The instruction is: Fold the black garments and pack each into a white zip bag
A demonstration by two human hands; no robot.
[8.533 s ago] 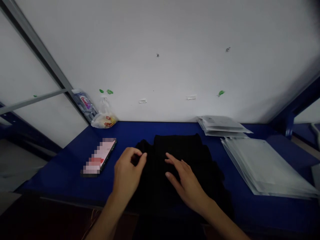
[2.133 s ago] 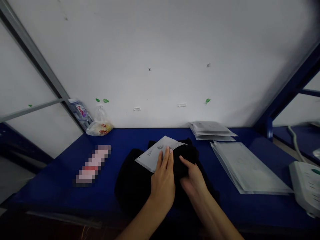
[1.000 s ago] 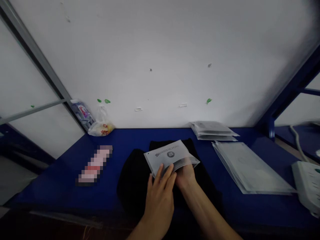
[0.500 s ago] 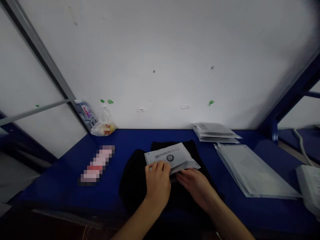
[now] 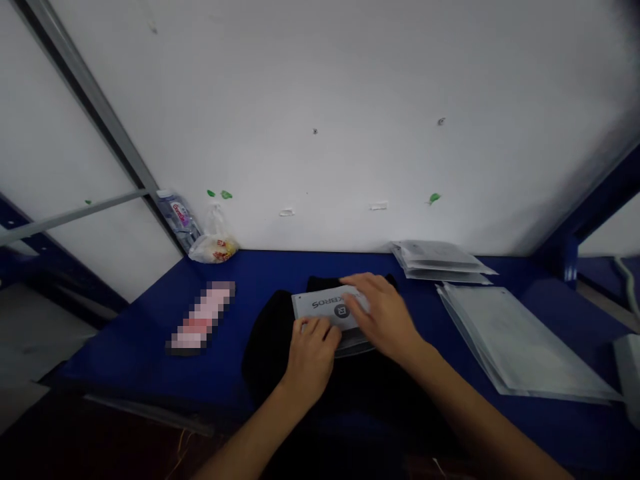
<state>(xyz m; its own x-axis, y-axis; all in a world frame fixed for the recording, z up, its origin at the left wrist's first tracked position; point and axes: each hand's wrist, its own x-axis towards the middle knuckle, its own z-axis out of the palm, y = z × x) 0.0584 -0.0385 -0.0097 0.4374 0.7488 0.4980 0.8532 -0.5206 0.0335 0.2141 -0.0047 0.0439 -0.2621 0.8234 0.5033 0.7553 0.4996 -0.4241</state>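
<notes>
Grey plastic pouch lies on folded black cloth atop blue counter, right hand spread flat across it pressing down, left hand curled on the near edge, apparently pinning it steady against the soft cloth.

Packing station, seen from where I stand: a blue steel-framed bench against a white wall holds stacks of printed plastic garment bags and a black garment, with a white power strip at right, indicating a small garment-packing workshop.
</notes>
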